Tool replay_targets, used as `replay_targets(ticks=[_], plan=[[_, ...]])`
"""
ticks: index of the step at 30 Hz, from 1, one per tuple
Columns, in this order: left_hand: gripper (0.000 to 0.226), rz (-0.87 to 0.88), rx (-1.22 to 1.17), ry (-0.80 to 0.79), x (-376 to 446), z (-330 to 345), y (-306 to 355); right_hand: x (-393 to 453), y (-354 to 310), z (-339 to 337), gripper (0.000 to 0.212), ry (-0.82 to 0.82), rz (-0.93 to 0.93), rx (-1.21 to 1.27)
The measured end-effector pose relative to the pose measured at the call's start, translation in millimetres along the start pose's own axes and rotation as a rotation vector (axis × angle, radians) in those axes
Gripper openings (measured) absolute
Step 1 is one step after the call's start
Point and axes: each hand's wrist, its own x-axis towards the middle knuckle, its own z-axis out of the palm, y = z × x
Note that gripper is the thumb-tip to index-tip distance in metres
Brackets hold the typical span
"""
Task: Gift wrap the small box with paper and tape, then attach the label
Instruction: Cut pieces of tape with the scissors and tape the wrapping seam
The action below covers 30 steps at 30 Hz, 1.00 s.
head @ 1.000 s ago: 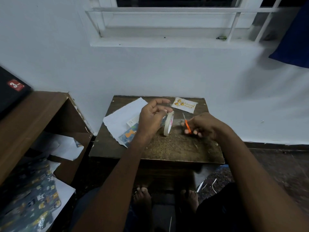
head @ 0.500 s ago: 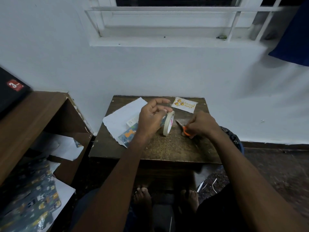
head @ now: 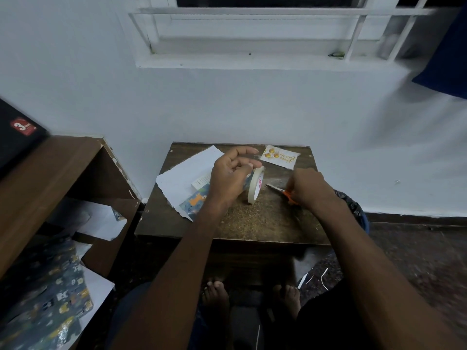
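Cream masking-tape roll (head: pixel 255 184) stands on edge beside the raised, loosely curled left hand (head: pixel 231 176), while the right hand (head: pixel 309 189) grips orange-handled scissors (head: pixel 282 192).

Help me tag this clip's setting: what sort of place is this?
Probably a room in a home: a small worn wooden table against a white wall under a barred window, a wooden shelf alongside, bare feet below.

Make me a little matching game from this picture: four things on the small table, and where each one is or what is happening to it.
Things:
1. tape roll
2. scissors
3. label
4. wrapping paper

States:
A. at the table's far edge, untouched
B. under the right hand
C. lying white side up on the table's left part
D. standing on edge beside the left hand

Pairs: 1-D, 2-B, 3-A, 4-C
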Motion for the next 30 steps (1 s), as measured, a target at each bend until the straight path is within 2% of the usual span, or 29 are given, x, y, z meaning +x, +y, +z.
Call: replay_targets(ticks=[5,8,11,15,17,25,30], plan=[[0.033,-0.005,-0.009,0.002,1,0,1,-3,0,-1,0.025,-0.040,-0.027,0.022],[0.033,-0.010,-0.005,0.002,1,0,0,2,2,0,0.014,0.050,0.005,0.141],[0.034,-0.014,-0.001,0.004,2,1,-1,7,-2,4,0.016,0.143,-0.028,0.319],[0.033,-0.007,-0.004,0.002,3,1,-1,11,-15,9,0.015,0.050,-0.136,0.374],[0.034,-0.005,-0.006,0.004,3,0,-2,12,-20,10,0.016,0.053,-0.153,0.385],[0.035,-0.005,0.001,0.002,3,0,-1,19,-17,19,0.031,0.076,-0.120,0.446],[0.034,-0.009,0.008,0.000,4,0,-1,21,-13,18,0.024,0.038,-0.096,0.546]])
